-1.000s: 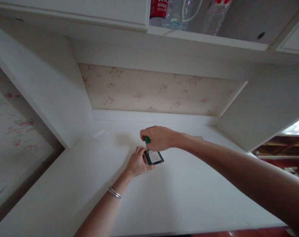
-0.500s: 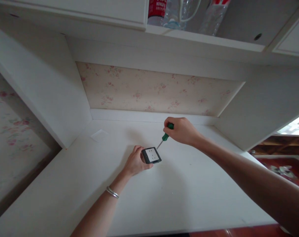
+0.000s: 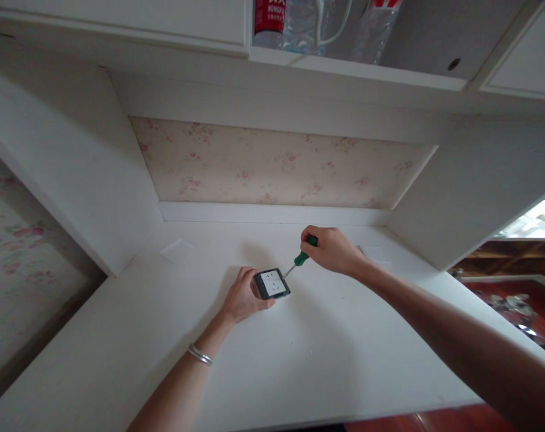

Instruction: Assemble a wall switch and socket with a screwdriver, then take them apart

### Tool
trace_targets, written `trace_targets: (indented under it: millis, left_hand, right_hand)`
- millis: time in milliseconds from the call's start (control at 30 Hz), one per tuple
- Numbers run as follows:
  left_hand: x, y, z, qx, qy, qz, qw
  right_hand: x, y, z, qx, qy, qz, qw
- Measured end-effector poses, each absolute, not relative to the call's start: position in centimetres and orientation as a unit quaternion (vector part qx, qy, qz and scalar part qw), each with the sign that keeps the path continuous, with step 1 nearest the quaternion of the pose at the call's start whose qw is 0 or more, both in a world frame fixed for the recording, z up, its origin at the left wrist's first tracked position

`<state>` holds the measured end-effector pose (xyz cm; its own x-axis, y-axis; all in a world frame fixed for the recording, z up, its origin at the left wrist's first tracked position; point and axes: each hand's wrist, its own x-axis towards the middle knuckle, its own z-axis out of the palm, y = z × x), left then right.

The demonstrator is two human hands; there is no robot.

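Observation:
My left hand is closed round the side of a power socket, which has a white face with slots and a dark frame. The socket is held above the white surface, its face tilted up towards me. In my right hand is a screwdriver with a green handle, gripped in a fist. Its thin metal shaft slants down to the left, and the tip meets the socket's right part, at the edge between white face and dark frame. Whether a screw sits under the tip is too small to tell.
A white desk top lies below, with a flat, pale square piece at the left back. White side panels stand left and right. Overhead, an open shelf holds plastic bottles and a white cable.
My right hand has come lower, and the screwdriver tip has moved from the socket's upper right edge onto its right part. My left hand still holds the socket. The view has shifted slightly.

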<state>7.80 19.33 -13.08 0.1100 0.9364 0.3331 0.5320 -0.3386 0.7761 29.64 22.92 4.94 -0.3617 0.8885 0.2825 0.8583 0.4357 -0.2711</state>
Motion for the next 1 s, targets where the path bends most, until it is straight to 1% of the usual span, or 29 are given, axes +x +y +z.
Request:
trace_targets:
  millis: [100, 167, 233, 333, 433, 533, 633, 733, 833, 1000]
  left_hand:
    - [7.8, 19.3, -13.0, 0.697, 0.522, 0.428, 0.241]
    - [7.8, 19.3, -12.9, 0.687, 0.525, 0.44, 0.243]
    - [7.7, 19.3, -12.7, 0.672, 0.527, 0.456, 0.251]
    - [7.6, 19.2, -12.4, 0.647, 0.522, 0.485, 0.27]
    - [7.5, 19.1, -12.1, 0.626, 0.516, 0.504, 0.296]
    - [7.1, 19.0, -12.0, 0.6, 0.528, 0.504, 0.326]
    - [6.5, 18.8, -12.0, 0.588, 0.533, 0.504, 0.34]
    - [6.0, 18.5, -11.9, 0.577, 0.522, 0.515, 0.36]
    - [5.9, 18.4, -11.9, 0.567, 0.499, 0.522, 0.396]
    - [6.3, 18.5, -11.9, 0.541, 0.464, 0.527, 0.463]
  right_hand:
    - [29.8, 22.8, 5.6, -0.522, -0.822, 0.03, 0.225]
    - [30.3, 22.7, 6.3, -0.528, -0.803, 0.039, 0.275]
    - [31.3, 22.7, 6.7, -0.541, -0.766, 0.072, 0.339]
    - [33.0, 23.0, 6.0, -0.557, -0.7, 0.161, 0.417]
    - [34.5, 23.4, 2.7, -0.56, -0.618, 0.299, 0.464]
    - [35.3, 23.5, -2.9, -0.537, -0.526, 0.411, 0.517]
    - [35.4, 23.1, -8.6, -0.56, -0.498, 0.417, 0.515]
    - [34.8, 22.5, -12.4, -0.575, -0.509, 0.399, 0.502]
    - [33.9, 21.8, -14.0, -0.582, -0.548, 0.369, 0.474]
    - [32.4, 21.0, -14.0, -0.562, -0.635, 0.321, 0.422]
